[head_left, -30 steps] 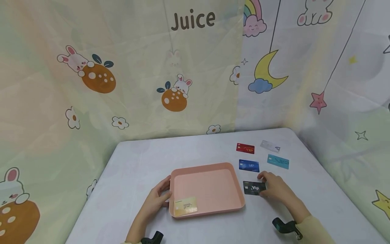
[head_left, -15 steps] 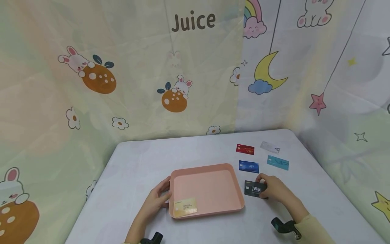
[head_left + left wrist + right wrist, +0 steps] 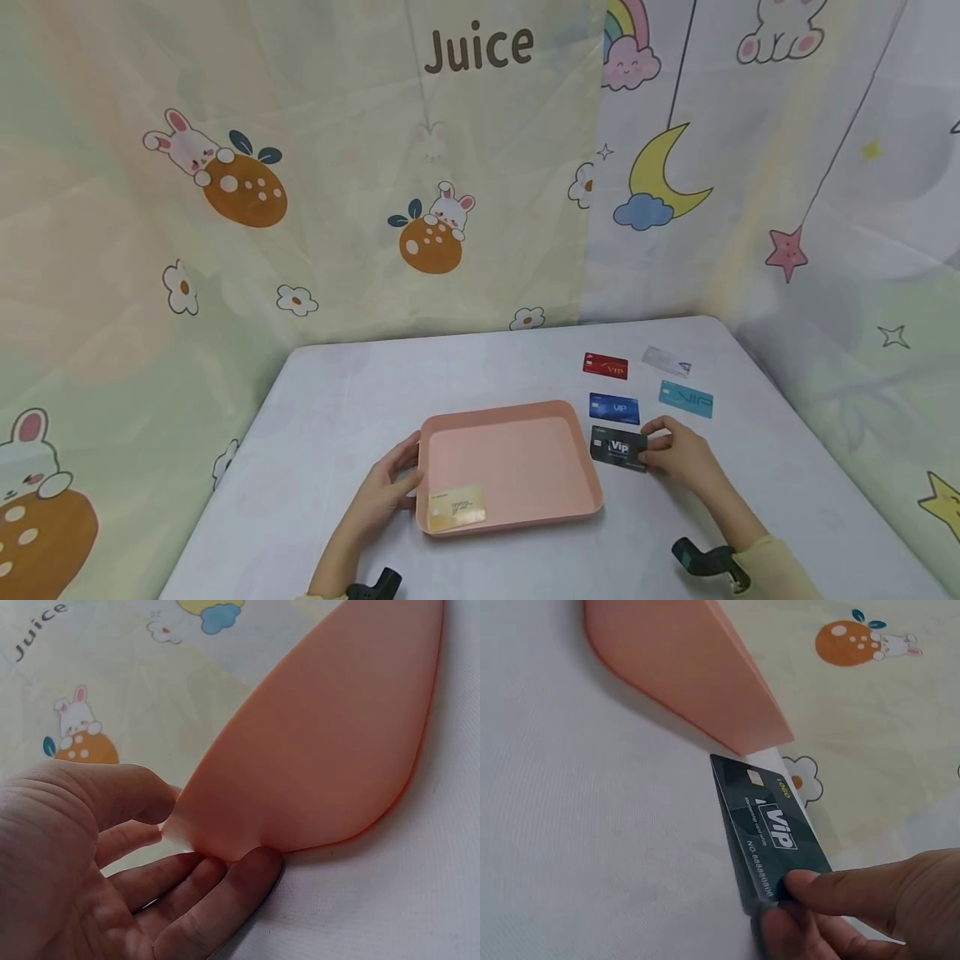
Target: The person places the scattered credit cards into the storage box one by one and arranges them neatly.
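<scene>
My right hand (image 3: 684, 457) pinches a black Vip card (image 3: 618, 447) by its right end, thumb on the printed face and fingers beneath. In the right wrist view the card (image 3: 763, 825) is tilted, one edge raised over the white cloth with a shadow below. A pink tray (image 3: 517, 467) lies left of it. My left hand (image 3: 392, 477) grips the tray's left side; in the left wrist view the thumb is at the rim and the fingers are against the outer wall (image 3: 315, 750). Inside the tray, at its near left corner, lies a gold card (image 3: 456, 508).
Beyond my right hand lie a blue VIP card (image 3: 613, 408), a red VIP card (image 3: 605, 366), a teal VIP card (image 3: 686, 399) and a clear card (image 3: 666, 362). The white table (image 3: 360, 392) is enclosed by printed cloth walls (image 3: 480, 208).
My right hand has gone from touching the black card on the table to lifting it and moving it slightly left and away. The left hand and tray have stayed put.
</scene>
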### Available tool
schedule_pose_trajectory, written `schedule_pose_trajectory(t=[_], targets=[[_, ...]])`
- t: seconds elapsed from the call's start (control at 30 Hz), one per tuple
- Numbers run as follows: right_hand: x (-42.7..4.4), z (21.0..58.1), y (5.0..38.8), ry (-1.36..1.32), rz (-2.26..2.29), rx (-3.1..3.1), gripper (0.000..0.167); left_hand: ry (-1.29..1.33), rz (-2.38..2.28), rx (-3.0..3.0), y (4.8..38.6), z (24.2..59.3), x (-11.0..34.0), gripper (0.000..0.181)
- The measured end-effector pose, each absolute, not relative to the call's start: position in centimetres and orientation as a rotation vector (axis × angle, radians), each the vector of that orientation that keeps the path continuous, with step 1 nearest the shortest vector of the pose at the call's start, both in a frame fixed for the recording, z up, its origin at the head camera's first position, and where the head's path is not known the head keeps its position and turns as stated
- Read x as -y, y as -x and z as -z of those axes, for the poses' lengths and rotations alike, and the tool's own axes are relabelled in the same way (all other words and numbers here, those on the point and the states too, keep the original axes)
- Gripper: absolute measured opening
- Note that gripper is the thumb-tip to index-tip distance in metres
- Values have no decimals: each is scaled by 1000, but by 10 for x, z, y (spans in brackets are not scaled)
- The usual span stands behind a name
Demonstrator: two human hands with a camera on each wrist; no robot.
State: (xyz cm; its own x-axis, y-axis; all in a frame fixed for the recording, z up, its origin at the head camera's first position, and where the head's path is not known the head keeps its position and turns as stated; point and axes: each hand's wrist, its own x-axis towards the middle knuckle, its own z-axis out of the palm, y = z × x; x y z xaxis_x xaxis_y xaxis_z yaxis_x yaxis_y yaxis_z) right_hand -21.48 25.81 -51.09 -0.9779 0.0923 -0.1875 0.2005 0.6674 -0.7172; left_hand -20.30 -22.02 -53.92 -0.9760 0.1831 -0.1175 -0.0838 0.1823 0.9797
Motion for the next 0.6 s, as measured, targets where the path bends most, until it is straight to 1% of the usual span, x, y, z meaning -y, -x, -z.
schedule_pose_trajectory(t=[0.17, 0.37, 0.6], targets=[[-260, 516, 214, -301, 1428, -2609, 45, -101, -1881, -2253, 203, 540, 220, 68], [-263, 519, 211, -278, 1689, -2408, 52, -107, -1882, -2258, 203, 541, 220, 68], [-264, 515, 209, -303, 1841, -2271, 56, -120, -1869, -2263, 203, 541, 221, 68]])
